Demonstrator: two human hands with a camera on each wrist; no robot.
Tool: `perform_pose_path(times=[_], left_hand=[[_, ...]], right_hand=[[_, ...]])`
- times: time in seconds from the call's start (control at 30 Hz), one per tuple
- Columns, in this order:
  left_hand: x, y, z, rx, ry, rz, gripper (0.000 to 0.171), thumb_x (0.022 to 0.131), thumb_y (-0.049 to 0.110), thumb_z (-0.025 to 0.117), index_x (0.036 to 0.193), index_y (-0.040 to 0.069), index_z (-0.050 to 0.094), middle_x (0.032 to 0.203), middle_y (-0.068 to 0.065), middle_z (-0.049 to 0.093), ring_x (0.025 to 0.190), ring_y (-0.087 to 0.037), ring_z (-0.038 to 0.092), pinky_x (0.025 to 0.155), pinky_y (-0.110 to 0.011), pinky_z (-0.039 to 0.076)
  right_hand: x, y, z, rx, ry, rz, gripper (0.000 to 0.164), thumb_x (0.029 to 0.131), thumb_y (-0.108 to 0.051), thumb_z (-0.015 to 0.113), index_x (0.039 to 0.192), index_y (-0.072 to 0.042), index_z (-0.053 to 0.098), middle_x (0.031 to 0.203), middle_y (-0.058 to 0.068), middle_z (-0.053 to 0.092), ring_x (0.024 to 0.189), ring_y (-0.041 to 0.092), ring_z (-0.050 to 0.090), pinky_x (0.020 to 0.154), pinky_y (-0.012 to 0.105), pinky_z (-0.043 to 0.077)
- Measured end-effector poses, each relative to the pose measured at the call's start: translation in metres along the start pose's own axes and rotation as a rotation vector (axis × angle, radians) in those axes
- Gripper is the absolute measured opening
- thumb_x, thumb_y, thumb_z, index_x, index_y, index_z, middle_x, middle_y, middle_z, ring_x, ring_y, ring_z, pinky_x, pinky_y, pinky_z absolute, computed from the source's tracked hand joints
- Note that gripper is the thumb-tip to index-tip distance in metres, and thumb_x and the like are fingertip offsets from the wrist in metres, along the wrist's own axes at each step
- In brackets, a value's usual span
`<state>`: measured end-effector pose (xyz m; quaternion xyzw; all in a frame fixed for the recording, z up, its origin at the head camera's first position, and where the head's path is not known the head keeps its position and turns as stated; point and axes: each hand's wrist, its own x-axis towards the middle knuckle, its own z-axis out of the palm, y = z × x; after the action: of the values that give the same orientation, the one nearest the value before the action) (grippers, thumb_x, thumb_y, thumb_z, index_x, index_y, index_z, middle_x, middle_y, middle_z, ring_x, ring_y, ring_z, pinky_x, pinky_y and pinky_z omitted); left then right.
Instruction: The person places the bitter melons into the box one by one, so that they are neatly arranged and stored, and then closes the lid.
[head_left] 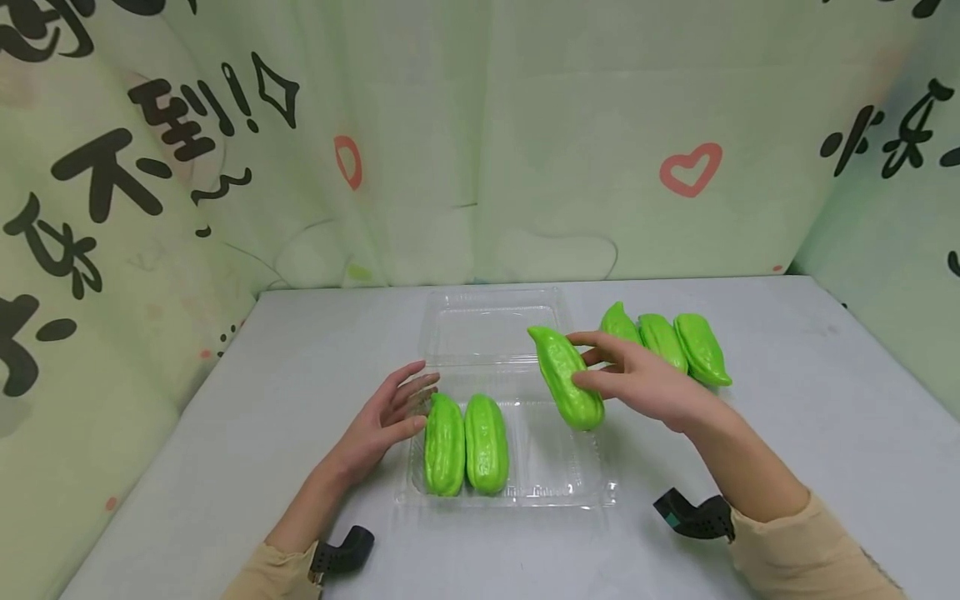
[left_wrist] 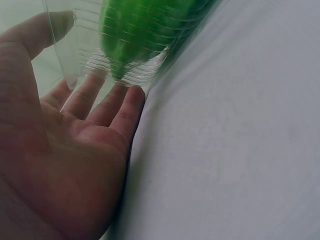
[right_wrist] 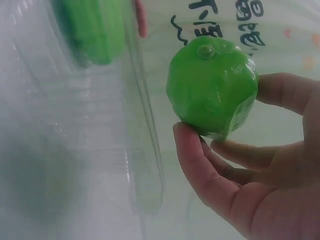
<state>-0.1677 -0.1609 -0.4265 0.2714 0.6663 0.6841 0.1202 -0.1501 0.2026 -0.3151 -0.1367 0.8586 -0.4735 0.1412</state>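
One bright green, ridged, gourd-shaped piece with a glossy surface (head_left: 566,379) is held in the right hand (head_left: 648,383), its thumb on one side and its fingers curled on the other. The piece is tilted, its pointed tip towards the upper left, near the right side of a clear, thin-walled plastic container (head_left: 551,458). In the right wrist view a patch with faint marks shows on its side, too unclear to read. The left hand (head_left: 386,417) has its fingers extended and loosely spread at the container's ridged left wall; whether it presses on the plastic cannot be told.

Inside the container, a green gourd at the left (head_left: 444,446) and a second green gourd (head_left: 487,446) lie side by side. The clear lid (head_left: 495,329) lies folded back behind them. Farther right, three more green gourds (head_left: 660,342) lie in a row on the white table (head_left: 225,467), partly behind the right hand.

Black bands (head_left: 343,550) and beige sleeves (head_left: 810,550) cover the wrists. Beyond, a pale green curtain (head_left: 420,208) carries red heart outlines (head_left: 692,170) and bold black Chinese characters (head_left: 108,175); "不" reads at the left beside exclamation marks, while others are cut off.
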Motion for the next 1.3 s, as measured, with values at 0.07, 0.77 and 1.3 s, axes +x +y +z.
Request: perform_pose_path(times=[0.07,0.77,1.3], left_hand=[[0.0,0.0,0.0,0.0,0.001,0.0,0.076,0.098,0.004,0.062,0.158,-0.001,0.017,0.159,-0.024,0.03,0.146,-0.042,0.029,0.112,-0.035,0.037],[0.0,0.001,-0.001,0.007,0.002,-0.001,0.075,0.098,0.003,0.061,0.158,-0.001,0.017,0.159,-0.025,0.031,0.145,-0.043,0.029,0.11,-0.028,0.039],[0.0,0.0,0.0,-0.009,-0.006,0.002,0.075,0.098,0.003,0.061,0.158,-0.002,0.016,0.159,-0.025,0.03,0.146,-0.042,0.028,0.111,-0.03,0.038]], right_hand=[[0.001,-0.002,0.008,-0.001,-0.029,-0.005,0.062,0.099,-0.029,0.063,0.152,-0.006,0.041,0.139,0.022,0.051,0.127,0.037,0.052,0.098,0.05,0.049],[0.007,-0.006,0.062,-0.214,-0.088,-0.022,0.076,0.092,-0.033,0.073,0.148,0.006,0.039,0.101,0.008,0.063,0.085,0.018,0.067,0.07,0.034,0.054],[0.004,-0.007,0.058,-0.164,-0.131,0.031,0.077,0.092,-0.027,0.074,0.151,0.004,0.036,0.121,0.018,0.061,0.098,0.023,0.07,0.076,0.036,0.058]])
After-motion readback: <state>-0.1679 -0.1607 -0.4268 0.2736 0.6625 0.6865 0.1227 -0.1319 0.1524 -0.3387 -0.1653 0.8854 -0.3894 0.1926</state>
